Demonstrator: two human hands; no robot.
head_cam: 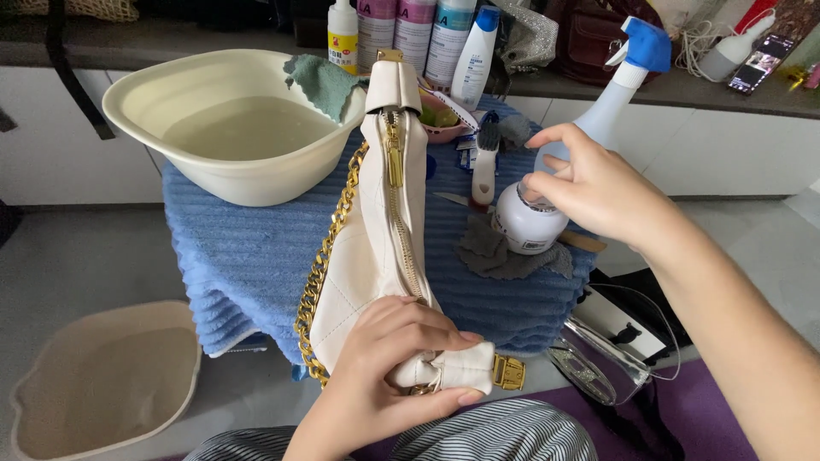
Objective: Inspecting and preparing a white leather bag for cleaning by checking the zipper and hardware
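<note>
Standing here watching, so here's the layout. Upper left of the frame there's a cream basin (231, 128) sitting on a blue ribbed towel (248, 256), and it holds cloudy water, with a teal cloth (323, 81) draped over its far rim. Down in the lower left, on the floor, a second beige basin (102, 384) has murky water in it too. Behind the towel, a row of bottles (414, 34) stands along the desk (171, 38) at the top centre, contents not readable from here. A small pink bowl (442, 119) with something greenish inside peeks out behind the bag.

The white quilted bag (384, 248) lies in the middle of the frame on the towel, its long axis running almost straight from bottom to top, slightly tilted, with the zipper side facing up and the gold chain (329, 248) trailing down its left edge. The near end points at the person's lap, the far end at the bottles.

Left hand (393, 367) is clenched around the near end of the bag, by the gold buckle. Right hand (589, 183), centre right, has its fingertips pinching the top of a small white round jar (528, 224) that rests on a grey cloth (504, 256). A spray bottle (615, 94) with a blue trigger stands just behind that hand, and a white brush (485, 162) lies just left of the jar.
</note>
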